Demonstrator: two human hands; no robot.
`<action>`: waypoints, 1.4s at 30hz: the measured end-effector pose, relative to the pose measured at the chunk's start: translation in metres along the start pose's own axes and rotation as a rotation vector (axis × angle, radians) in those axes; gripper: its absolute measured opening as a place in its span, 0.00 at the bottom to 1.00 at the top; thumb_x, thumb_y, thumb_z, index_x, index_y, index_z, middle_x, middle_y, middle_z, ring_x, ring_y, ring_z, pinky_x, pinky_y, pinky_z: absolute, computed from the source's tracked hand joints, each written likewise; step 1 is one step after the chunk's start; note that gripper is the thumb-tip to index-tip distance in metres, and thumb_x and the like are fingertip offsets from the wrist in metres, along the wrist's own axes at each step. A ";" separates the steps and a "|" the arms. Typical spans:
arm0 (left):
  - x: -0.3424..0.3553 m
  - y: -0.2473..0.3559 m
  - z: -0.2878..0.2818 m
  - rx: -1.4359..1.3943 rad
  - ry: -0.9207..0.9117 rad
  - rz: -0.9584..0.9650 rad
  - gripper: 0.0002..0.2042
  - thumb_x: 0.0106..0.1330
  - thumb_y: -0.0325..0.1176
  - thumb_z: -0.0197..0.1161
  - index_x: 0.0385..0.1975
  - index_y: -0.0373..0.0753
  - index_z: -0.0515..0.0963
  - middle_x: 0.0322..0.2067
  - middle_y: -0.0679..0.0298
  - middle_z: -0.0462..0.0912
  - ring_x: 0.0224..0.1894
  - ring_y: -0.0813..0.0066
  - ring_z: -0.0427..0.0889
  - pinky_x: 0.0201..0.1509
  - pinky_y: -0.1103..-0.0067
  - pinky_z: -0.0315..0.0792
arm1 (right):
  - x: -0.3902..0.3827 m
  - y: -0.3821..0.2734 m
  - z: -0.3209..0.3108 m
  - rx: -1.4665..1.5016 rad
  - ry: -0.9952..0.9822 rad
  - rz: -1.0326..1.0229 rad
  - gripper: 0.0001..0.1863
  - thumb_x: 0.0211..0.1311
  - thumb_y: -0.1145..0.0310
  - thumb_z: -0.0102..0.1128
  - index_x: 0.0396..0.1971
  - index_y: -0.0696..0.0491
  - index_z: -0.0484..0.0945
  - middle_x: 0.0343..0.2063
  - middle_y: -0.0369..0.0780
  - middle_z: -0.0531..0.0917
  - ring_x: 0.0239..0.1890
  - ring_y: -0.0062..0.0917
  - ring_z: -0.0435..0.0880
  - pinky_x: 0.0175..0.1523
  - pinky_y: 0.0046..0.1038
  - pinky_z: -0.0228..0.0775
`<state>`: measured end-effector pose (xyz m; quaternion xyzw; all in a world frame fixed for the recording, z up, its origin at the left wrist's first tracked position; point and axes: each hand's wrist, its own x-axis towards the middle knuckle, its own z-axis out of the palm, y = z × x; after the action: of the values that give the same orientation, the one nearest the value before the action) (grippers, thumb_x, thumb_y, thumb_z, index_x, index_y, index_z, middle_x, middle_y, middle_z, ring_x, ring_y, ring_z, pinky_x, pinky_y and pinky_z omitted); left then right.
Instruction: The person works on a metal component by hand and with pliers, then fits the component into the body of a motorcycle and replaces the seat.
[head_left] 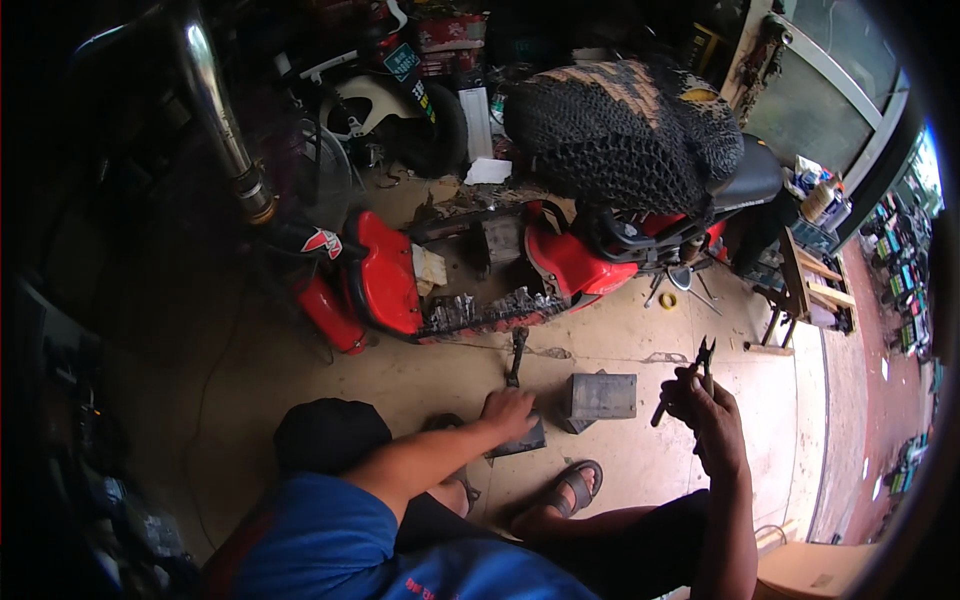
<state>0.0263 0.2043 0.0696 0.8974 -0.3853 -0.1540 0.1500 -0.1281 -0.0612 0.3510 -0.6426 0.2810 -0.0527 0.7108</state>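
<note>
My right hand (705,420) is closed on a pair of pliers (708,378), their jaws pointing up and parted. My left hand (508,415) has curled fingers at a dark block (517,440) on the floor; what they grip is hidden. A dark, narrow piece (517,352), perhaps a cable or tool, sticks up just beyond them. Between my hands lie stacked grey rectangular blocks (600,395). Ahead stands a red scooter (385,280) with its open footboard compartment (470,265) and a black mesh-covered seat (620,140).
A metal pole (220,110) rises at left. Behind are another two-wheeler (380,120) and boxes. At right are a wooden stand (800,290) with cans, a yellow tape roll (668,300) and scattered metal parts. A cardboard box (810,570) sits low right; a glazed door (840,80) stands upper right.
</note>
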 end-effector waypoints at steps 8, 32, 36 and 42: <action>0.152 -0.045 -0.183 -0.066 0.777 -0.030 0.30 0.55 0.37 0.73 0.57 0.36 0.71 0.58 0.47 0.72 0.62 0.43 0.69 0.64 0.58 0.69 | 0.004 -0.002 0.000 0.028 0.024 0.034 0.26 0.75 0.54 0.56 0.57 0.61 0.75 0.45 0.45 0.85 0.48 0.32 0.86 0.55 0.33 0.76; 0.201 -0.099 -0.202 0.488 -0.014 -0.329 0.58 0.35 0.55 0.83 0.67 0.27 0.63 0.69 0.44 0.60 0.69 0.44 0.62 0.74 0.60 0.59 | 0.026 0.018 -0.011 -0.055 -0.001 0.133 0.21 0.76 0.59 0.55 0.55 0.62 0.75 0.46 0.48 0.85 0.48 0.33 0.86 0.54 0.34 0.78; 0.199 -0.115 -0.197 0.619 -0.099 -0.250 0.59 0.35 0.55 0.83 0.68 0.28 0.63 0.70 0.46 0.60 0.69 0.46 0.62 0.73 0.60 0.59 | 0.015 0.021 -0.025 -0.042 0.041 0.161 0.22 0.75 0.57 0.56 0.55 0.62 0.75 0.45 0.48 0.85 0.47 0.32 0.86 0.53 0.34 0.79; 0.203 -0.121 -0.179 0.674 0.111 0.084 0.58 0.36 0.51 0.85 0.67 0.27 0.60 0.67 0.45 0.64 0.67 0.48 0.65 0.71 0.61 0.62 | 0.027 0.030 -0.045 -0.001 0.147 0.183 0.24 0.74 0.55 0.56 0.55 0.61 0.75 0.44 0.48 0.85 0.47 0.32 0.86 0.51 0.33 0.79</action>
<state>0.3072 0.1610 0.1523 0.8869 -0.4423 0.0371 -0.1281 -0.1352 -0.1079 0.3135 -0.6091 0.3899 -0.0345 0.6897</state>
